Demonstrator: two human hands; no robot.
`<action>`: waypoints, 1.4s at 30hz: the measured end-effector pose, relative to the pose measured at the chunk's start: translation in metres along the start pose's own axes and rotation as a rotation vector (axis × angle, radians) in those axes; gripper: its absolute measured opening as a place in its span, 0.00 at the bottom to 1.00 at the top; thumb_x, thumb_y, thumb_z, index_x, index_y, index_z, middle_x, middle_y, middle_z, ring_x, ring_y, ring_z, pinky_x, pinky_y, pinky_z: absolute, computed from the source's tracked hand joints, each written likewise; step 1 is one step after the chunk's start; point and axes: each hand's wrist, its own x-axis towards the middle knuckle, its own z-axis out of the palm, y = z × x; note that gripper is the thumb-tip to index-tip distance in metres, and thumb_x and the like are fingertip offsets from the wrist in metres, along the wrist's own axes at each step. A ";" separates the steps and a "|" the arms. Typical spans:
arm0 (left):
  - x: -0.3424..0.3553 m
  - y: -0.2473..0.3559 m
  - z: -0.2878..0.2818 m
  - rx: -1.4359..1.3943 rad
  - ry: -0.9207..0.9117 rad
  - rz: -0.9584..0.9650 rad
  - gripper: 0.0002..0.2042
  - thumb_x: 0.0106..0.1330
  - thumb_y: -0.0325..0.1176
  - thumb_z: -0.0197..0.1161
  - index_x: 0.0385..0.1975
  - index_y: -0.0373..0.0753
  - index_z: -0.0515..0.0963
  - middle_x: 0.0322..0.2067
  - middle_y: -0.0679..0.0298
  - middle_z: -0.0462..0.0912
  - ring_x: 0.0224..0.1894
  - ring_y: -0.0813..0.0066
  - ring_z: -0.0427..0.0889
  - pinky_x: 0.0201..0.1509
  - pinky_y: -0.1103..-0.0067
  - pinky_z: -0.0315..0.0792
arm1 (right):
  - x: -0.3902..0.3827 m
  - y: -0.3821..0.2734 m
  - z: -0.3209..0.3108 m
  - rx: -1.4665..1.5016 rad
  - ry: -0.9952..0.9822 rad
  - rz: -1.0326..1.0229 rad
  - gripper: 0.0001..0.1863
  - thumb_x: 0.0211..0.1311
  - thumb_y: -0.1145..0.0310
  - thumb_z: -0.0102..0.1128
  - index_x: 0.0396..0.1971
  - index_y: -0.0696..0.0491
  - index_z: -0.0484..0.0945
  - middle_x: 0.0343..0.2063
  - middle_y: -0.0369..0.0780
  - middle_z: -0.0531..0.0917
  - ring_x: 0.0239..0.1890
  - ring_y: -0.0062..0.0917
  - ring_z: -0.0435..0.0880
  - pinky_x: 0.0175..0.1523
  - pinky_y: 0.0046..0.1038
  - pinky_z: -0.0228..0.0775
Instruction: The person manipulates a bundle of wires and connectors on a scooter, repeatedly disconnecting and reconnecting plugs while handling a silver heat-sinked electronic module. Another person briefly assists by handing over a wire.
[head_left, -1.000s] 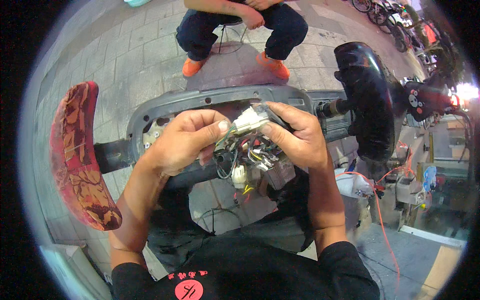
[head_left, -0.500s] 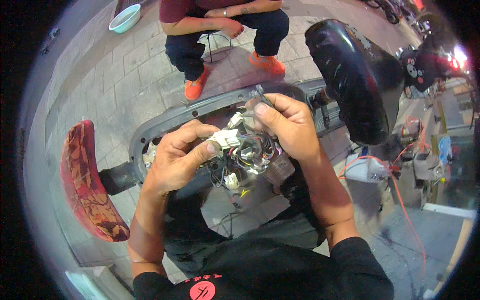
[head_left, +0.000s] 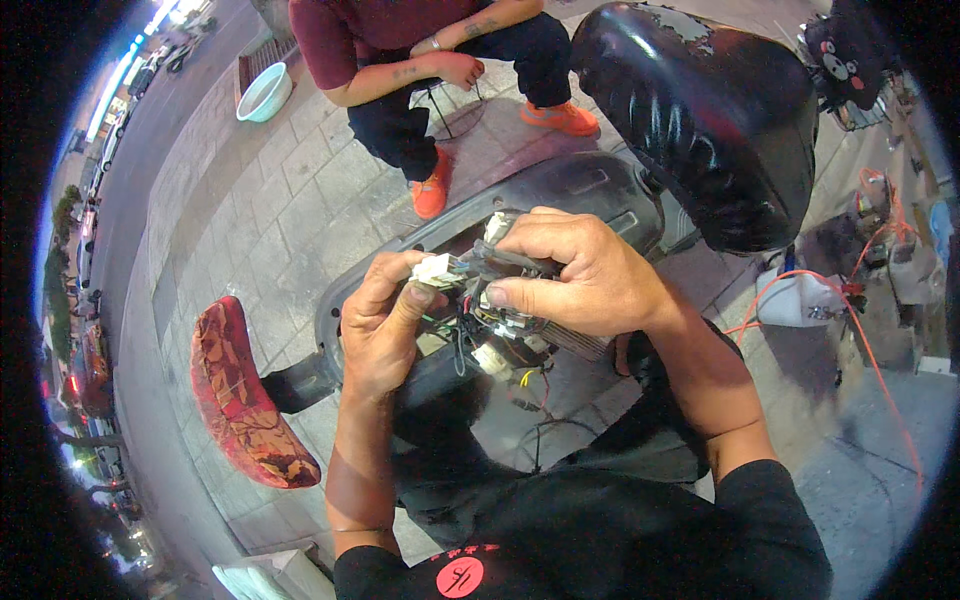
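My left hand (head_left: 378, 325) is closed, with a white plastic wire connector (head_left: 434, 270) pinched between thumb and fingers. To its right, my right hand (head_left: 590, 272) grips a bundle of dark wires (head_left: 505, 263) close to the connector. A second white connector (head_left: 496, 228) shows just beyond the right fingertips. Below both hands hang more tangled wires, another white connector (head_left: 490, 358) and a finned metal box (head_left: 576, 340). All of this lies over the open cavity of a dark scooter body (head_left: 570, 190). The right palm hides part of the wiring.
A torn black seat (head_left: 700, 130) rises at the right, a red patterned seat (head_left: 245, 395) at the left. Across from me sits a person with orange shoes (head_left: 430, 185). A pale basin (head_left: 265, 93) lies on the paving; an orange cable (head_left: 880, 385) runs at the right.
My right hand has come down and in toward the left hand, now gripping dark wires near the connector. The left hand keeps its connector. The whole view has shifted.
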 end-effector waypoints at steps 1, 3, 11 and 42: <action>0.000 -0.001 -0.001 -0.004 0.009 -0.018 0.14 0.81 0.31 0.69 0.60 0.32 0.84 0.50 0.65 0.83 0.45 0.78 0.84 0.51 0.80 0.79 | 0.000 0.000 0.002 0.026 0.024 -0.002 0.15 0.64 0.71 0.79 0.49 0.59 0.89 0.39 0.42 0.89 0.45 0.32 0.85 0.53 0.35 0.76; 0.000 -0.003 -0.002 0.018 0.011 -0.001 0.14 0.80 0.28 0.69 0.60 0.32 0.85 0.52 0.64 0.83 0.48 0.77 0.84 0.54 0.79 0.80 | 0.002 -0.006 0.005 0.047 0.065 -0.008 0.14 0.64 0.72 0.78 0.48 0.60 0.90 0.38 0.42 0.89 0.44 0.32 0.85 0.52 0.35 0.76; 0.000 -0.004 0.008 0.169 0.031 0.128 0.14 0.76 0.21 0.71 0.59 0.31 0.85 0.54 0.62 0.88 0.54 0.76 0.85 0.62 0.78 0.78 | 0.012 -0.007 0.009 0.006 0.046 -0.145 0.13 0.62 0.73 0.79 0.45 0.61 0.90 0.37 0.43 0.90 0.41 0.34 0.85 0.51 0.36 0.76; 0.001 -0.003 0.010 0.443 0.086 0.355 0.13 0.75 0.23 0.72 0.57 0.33 0.85 0.50 0.61 0.90 0.52 0.74 0.87 0.59 0.77 0.79 | 0.008 0.001 -0.002 0.115 -0.062 0.011 0.13 0.73 0.74 0.68 0.51 0.64 0.88 0.41 0.44 0.88 0.45 0.32 0.85 0.54 0.35 0.77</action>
